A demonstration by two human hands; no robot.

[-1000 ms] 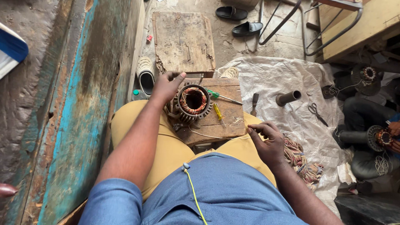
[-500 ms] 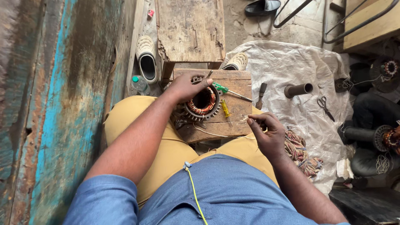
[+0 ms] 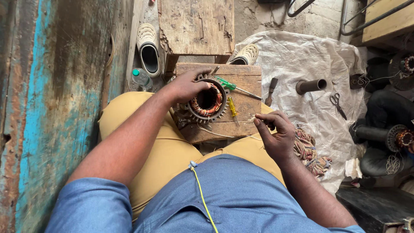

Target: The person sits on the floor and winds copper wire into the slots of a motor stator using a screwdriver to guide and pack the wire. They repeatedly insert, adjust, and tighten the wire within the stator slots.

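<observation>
A round motor stator (image 3: 207,102) with copper windings and a toothed metal rim lies on a small wooden block (image 3: 241,125) between my knees. My left hand (image 3: 186,86) rests over its left upper rim, gripping it. My right hand (image 3: 274,131) hovers to the right of the block, fingertips pinched on a thin pale thread or wire (image 3: 224,134) that runs back toward the stator. A green-handled screwdriver (image 3: 235,87) and a yellow-handled one (image 3: 233,108) lie on the block beside the stator.
A worn wooden stool (image 3: 196,26) stands ahead, with pale sandals (image 3: 149,47) beside it and a small plastic bottle (image 3: 140,77). A white sheet (image 3: 302,56) on the right carries a metal tube (image 3: 311,85), scissors (image 3: 337,103), a chisel (image 3: 271,90) and a wire bundle (image 3: 308,149). A peeling blue wall (image 3: 51,108) lies left.
The view has tilted down, shifting the scene upward. My left hand slid further over the stator's rim. My right hand moved up toward the block, still pinching the thread.
</observation>
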